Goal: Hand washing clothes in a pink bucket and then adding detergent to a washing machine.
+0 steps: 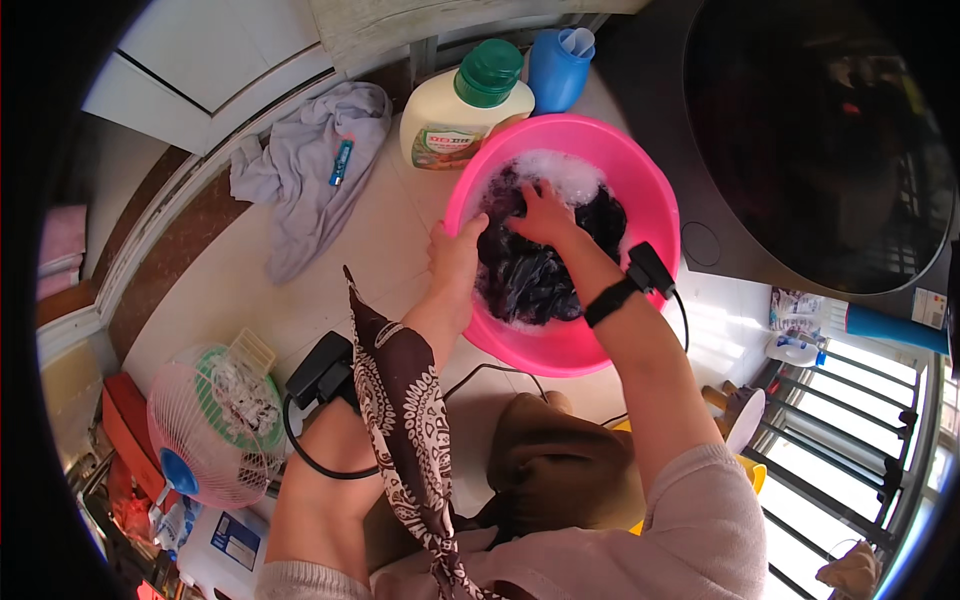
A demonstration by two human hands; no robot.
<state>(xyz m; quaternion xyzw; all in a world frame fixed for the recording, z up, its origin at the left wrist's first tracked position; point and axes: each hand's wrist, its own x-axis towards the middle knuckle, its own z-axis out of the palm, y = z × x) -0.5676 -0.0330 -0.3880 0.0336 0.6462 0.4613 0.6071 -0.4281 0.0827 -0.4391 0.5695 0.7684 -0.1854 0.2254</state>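
Note:
A pink plastic basin (654, 187) stands on the floor before me with dark wet fabric (532, 281) in it. White suds (562, 169) gather along the basin's far side. My left hand (454, 247) grips the left rim, thumb on the inner side. Inside the basin, my right hand (546, 216) rests on the dark fabric with its fingers apart, near the suds; its fingertips are partly hidden by foam.
Behind the basin stand a green-capped detergent bottle (450, 112) and a blue plastic container (559, 75). A grey cloth (315, 165) bearing a small teal packet (341, 163) lies left. A pink-caged fan (214, 427) is lower left; a large dark round-doored appliance (810, 150) is right.

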